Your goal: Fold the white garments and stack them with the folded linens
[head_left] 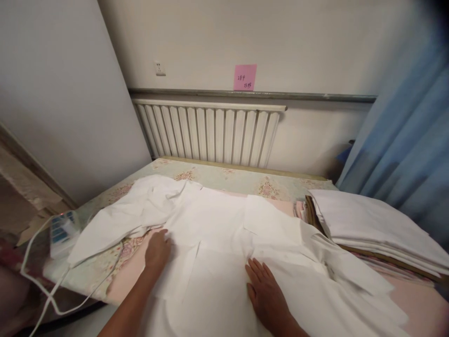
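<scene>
A white long-sleeved coat (217, 276) lies spread out on the table, with its collar end toward the wall and its lower part running out of view at the bottom. One sleeve (122, 220) stretches to the left, and soft creases run across the right side. At the coat's left edge, my left hand (157, 250) has its fingers closed on the fabric; its thumb is partly hidden. My right hand (266, 292) rests flat on the coat's middle, fingers stretched out and palm down.
A stack of folded cloths (375, 229) sits to the right beside a blue curtain (407, 126). On the left lie a power strip (63, 231) and a looping white cable (52, 297). A radiator (217, 131) stands behind the flower-patterned tabletop (228, 174).
</scene>
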### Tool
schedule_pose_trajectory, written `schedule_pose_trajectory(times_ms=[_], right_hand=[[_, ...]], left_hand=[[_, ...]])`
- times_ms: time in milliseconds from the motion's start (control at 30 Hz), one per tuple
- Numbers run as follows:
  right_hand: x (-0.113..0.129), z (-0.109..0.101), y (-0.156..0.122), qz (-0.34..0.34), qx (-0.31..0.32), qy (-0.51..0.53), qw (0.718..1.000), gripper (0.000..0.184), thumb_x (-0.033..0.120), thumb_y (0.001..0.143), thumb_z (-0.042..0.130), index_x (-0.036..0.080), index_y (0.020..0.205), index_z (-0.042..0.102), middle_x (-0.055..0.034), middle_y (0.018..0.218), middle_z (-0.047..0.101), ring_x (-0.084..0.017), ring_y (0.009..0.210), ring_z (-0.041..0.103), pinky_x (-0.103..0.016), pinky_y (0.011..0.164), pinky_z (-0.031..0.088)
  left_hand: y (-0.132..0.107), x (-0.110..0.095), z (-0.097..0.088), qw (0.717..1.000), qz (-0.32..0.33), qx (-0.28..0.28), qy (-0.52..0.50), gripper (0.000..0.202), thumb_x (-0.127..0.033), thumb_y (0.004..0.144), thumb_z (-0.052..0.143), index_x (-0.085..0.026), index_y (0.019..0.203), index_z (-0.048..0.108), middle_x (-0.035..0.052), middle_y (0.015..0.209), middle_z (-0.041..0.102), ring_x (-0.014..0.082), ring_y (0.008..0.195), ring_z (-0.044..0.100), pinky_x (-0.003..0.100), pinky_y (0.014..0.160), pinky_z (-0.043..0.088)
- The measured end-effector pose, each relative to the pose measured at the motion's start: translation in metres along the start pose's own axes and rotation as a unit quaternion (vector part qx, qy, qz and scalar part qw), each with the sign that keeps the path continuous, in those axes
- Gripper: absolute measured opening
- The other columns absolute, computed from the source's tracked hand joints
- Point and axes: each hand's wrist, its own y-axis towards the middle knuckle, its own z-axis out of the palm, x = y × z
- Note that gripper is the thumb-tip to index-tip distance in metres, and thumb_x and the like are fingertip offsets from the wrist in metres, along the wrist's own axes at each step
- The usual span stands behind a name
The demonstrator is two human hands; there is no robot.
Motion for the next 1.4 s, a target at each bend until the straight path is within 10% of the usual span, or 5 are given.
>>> schedule_pose_trajectory(times_ms=[133, 333, 600, 1100, 1400], right_hand=[[0.001, -0.002, 0.001, -0.002, -0.002, 0.007, 1.0, 0.05, 0.018, 0.088, 0.047, 0.019, 0.137, 0.049, -0.0057, 0.145, 0.045, -0.026, 0.135, 0.04, -0.046, 0.112, 0.033], [0.002, -0.003, 0.001, -0.002, -0.019, 0.018, 1.0, 0.047, 0.018, 0.088, 0.045, 0.019, 0.135, 0.051, -0.007, 0.142, 0.049, -0.025, 0.134, 0.041, -0.047, 0.111, 0.033], [0.003, -0.004, 0.001, 0.0, -0.01, 0.008, 1.0, 0.047, 0.017, 0.088, 0.046, 0.017, 0.135, 0.052, -0.0077, 0.142, 0.049, -0.025, 0.134, 0.04, -0.045, 0.112, 0.032], [0.004, -0.008, 0.003, 0.015, 0.012, 0.02, 1.0, 0.051, 0.013, 0.086, 0.045, 0.018, 0.137, 0.049, -0.0065, 0.144, 0.047, -0.023, 0.136, 0.038, -0.046, 0.114, 0.031], [0.01, -0.016, 0.008, 0.048, 0.022, 0.057, 0.997, 0.048, 0.016, 0.087, 0.048, 0.018, 0.134, 0.052, -0.0064, 0.143, 0.048, -0.023, 0.137, 0.036, -0.045, 0.116, 0.027]], left_hand=[[-0.053, -0.002, 0.003, 0.972, 0.156, 0.173, -0.027, 0.026, -0.037, 0.08, 0.055, -0.022, 0.1, 0.063, 0.0049, 0.095, 0.065, 0.0201, 0.088, 0.06, 0.031, 0.082, 0.045], [-0.11, 0.016, -0.002, 0.938, 0.257, 0.232, 0.018, 0.07, -0.03, 0.058, 0.077, -0.03, 0.125, 0.056, 0.0068, 0.139, 0.049, 0.0298, 0.128, 0.041, 0.04, 0.106, 0.034], [-0.106, 0.021, -0.007, 0.955, 0.255, 0.145, 0.039, 0.028, -0.024, 0.089, 0.038, -0.025, 0.1, 0.063, 0.0056, 0.105, 0.067, 0.0197, 0.099, 0.061, 0.031, 0.089, 0.044], [0.02, 0.027, -0.006, 0.985, -0.008, 0.023, 0.171, 0.03, -0.026, 0.089, 0.031, -0.016, 0.094, 0.059, 0.0133, 0.096, 0.067, 0.0249, 0.089, 0.063, 0.032, 0.067, 0.04], [-0.011, 0.002, 0.008, 0.972, 0.03, -0.132, 0.191, 0.043, -0.03, 0.089, 0.037, -0.01, 0.121, 0.056, 0.0208, 0.135, 0.048, 0.0353, 0.122, 0.045, 0.047, 0.094, 0.04]])
